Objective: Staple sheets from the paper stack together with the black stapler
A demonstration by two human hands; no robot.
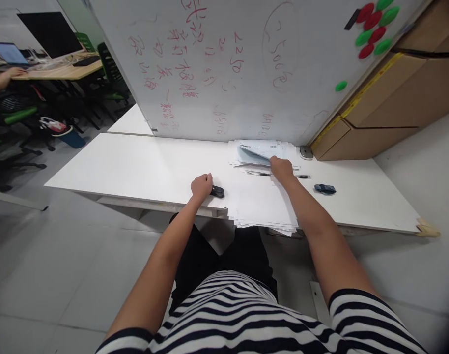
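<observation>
On the white table, my left hand (pixel 202 187) is closed around one end of a black stapler (pixel 217 191), whose other end sticks out to the right. My right hand (pixel 282 168) pinches the edge of a bluish sheet of paper (pixel 254 156), which bends up off the far stack of papers (pixel 283 149). Closer to me lies a second stack of white sheets (pixel 263 204), its near edge hanging past the table's front. A dark pen (pixel 303 176) shows beside my right wrist, partly hidden by it.
Behind the table (pixel 110 162) stands a whiteboard (pixel 210 73) with red writing and round magnets. Cardboard boxes (pixel 386 93) are stacked at the right. A small grey device (pixel 306 152) and a dark packet (pixel 324 189) lie right of the papers. Another person's hand (pixel 16 72) rests at a far-left desk.
</observation>
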